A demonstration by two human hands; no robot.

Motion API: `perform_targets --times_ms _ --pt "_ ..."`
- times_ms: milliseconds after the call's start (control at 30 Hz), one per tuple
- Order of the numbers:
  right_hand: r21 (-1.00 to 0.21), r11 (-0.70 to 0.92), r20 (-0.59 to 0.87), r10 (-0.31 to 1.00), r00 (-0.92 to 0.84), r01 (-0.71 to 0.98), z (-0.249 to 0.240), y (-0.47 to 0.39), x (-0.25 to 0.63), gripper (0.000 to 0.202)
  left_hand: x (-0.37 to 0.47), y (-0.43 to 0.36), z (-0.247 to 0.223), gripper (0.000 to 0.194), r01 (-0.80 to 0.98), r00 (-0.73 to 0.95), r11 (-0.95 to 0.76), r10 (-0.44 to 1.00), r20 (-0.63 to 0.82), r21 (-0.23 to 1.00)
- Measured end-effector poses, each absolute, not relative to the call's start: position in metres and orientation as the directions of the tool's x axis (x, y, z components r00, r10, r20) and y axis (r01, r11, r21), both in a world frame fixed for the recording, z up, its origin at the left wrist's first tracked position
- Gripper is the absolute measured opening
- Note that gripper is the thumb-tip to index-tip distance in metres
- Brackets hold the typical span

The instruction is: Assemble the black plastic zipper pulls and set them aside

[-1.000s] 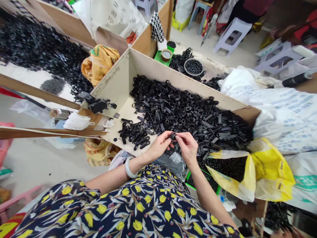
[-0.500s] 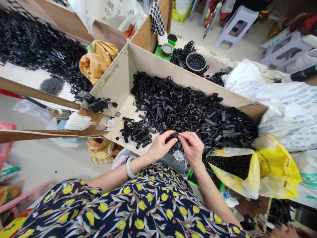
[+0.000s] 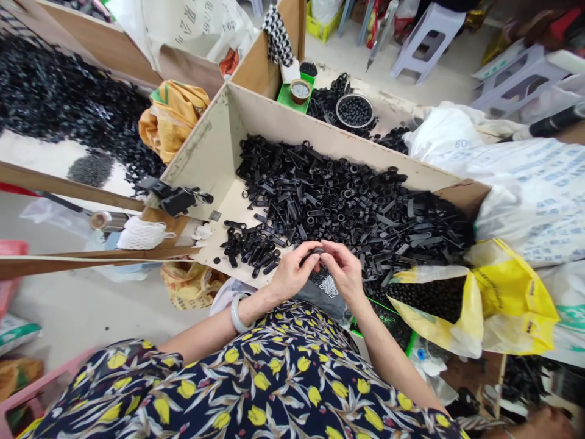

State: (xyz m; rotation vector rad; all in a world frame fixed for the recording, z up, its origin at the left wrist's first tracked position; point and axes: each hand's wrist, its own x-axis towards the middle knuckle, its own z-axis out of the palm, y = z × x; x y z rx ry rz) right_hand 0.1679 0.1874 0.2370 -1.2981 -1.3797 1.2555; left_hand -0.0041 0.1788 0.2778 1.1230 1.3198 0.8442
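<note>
Black plastic parts [image 3: 329,201] lie heaped across a boxed-in bay, a smaller cluster of loose pieces [image 3: 251,247] strewn at its left. To the right, a yellow plastic bag [image 3: 516,305] gapes open beside small dark round pieces [image 3: 429,296], with bulging white sacks [image 3: 534,189] behind it. A scatter of silvery pins [image 3: 328,285] shows just below the hands, and a green-edged tray [image 3: 410,344] sits partly hidden behind the right forearm. Beyond the partition [image 3: 347,141], a metal bowl [image 3: 373,114] holds black balls near a green tray [image 3: 286,94] bearing a small brown cup [image 3: 300,100]. The hands cover part of the heap's near edge.

At center, a worker in a floral garment [image 3: 256,384] and a pale bracelet [image 3: 237,312] holds a small dark part [image 3: 315,250] above the near side of the heap. The left hand's [image 3: 293,271] grip is closed, thumb and fingers pinching the piece; the right hand's [image 3: 342,271] grip is drawn together at its right end, thumb close to forefinger. The fingers hide much of the part, leaving its exact shape unclear.

The pale worktop [image 3: 212,250] shows bare along its left side. An orange sack [image 3: 176,113] slumps outside the bay's left wall, plastic stools [image 3: 425,46] stand on the floor [image 3: 123,329] across the room, and another person's hand [image 3: 546,424] appears, blurred, at lower right.
</note>
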Motion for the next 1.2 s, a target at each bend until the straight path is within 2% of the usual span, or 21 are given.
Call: perform_targets --times_ms 67,167,233,267,333,467,567,633,733,800,900,1067,1200 --pt "-0.981 -0.069 -0.096 0.985 -0.142 0.183 0.214 0.185 0.155 0.030 -0.006 0.177 0.257 0.029 0.131 0.046 0.294 0.952 -0.302 0.947" --pt "-0.907 -0.004 -0.128 0.955 -0.266 0.422 0.180 0.190 0.133 0.039 -0.020 0.173 0.209 0.028 0.267 -0.101 0.331 0.944 -0.316 0.905" --pt "-0.846 0.072 -0.152 0.918 -0.367 0.529 0.164 0.200 0.128 0.038 -0.040 0.167 0.178 0.030 0.467 -0.240 0.427 0.904 -0.353 0.774" --pt "-0.823 0.096 -0.160 0.906 -0.391 0.559 0.158 0.207 0.129 0.035 -0.052 0.163 0.165 0.033 0.508 -0.293 0.470 0.882 -0.368 0.722" --pt "-0.764 0.111 -0.172 0.915 -0.366 0.636 0.148 0.225 0.141 0.030 -0.081 0.154 0.147 0.036 0.553 -0.365 0.523 0.852 -0.377 0.648" --pt "-0.565 0.043 -0.182 0.968 -0.175 0.824 0.135 0.264 0.177 0.028 -0.124 0.140 0.131 0.036 0.619 -0.446 0.560 0.828 -0.341 0.551" --pt "-0.429 0.043 -0.183 0.974 -0.134 0.902 0.126 0.286 0.191 0.027 -0.125 0.147 0.124 0.046 0.720 -0.465 0.540 0.842 -0.274 0.436" --pt "-0.360 0.080 -0.196 0.968 -0.159 0.930 0.120 0.294 0.190 0.025 -0.110 0.165 0.121 0.052 0.808 -0.401 0.444 0.896 -0.190 0.389" --pt "-0.278 0.122 -0.220 0.957 -0.187 0.953 0.112 0.300 0.186 0.022 -0.070 0.211 0.124 0.046 0.871 -0.103 0.129 0.991 -0.081 0.475" --pt "-0.239 0.138 -0.229 0.954 -0.194 0.961 0.110 0.301 0.185 0.020 -0.037 0.249 0.127 0.044 0.841 0.130 -0.095 0.991 -0.028 0.533" --pt "-0.209 0.156 -0.233 0.951 -0.205 0.965 0.110 0.300 0.191 0.019 0.003 0.300 0.127 0.043 0.812 0.343 -0.288 0.939 -0.015 0.508" --pt "-0.242 0.189 -0.220 0.945 -0.244 0.952 0.111 0.293 0.201 0.030 0.024 0.343 0.119 0.039 0.731 0.454 -0.351 0.891 -0.032 0.585" --pt "-0.330 0.169 -0.194 0.951 -0.242 0.929 0.105 0.290 0.203 0.025 0.015 0.351 0.124 0.040 0.653 0.424 -0.268 0.904 -0.050 0.708"
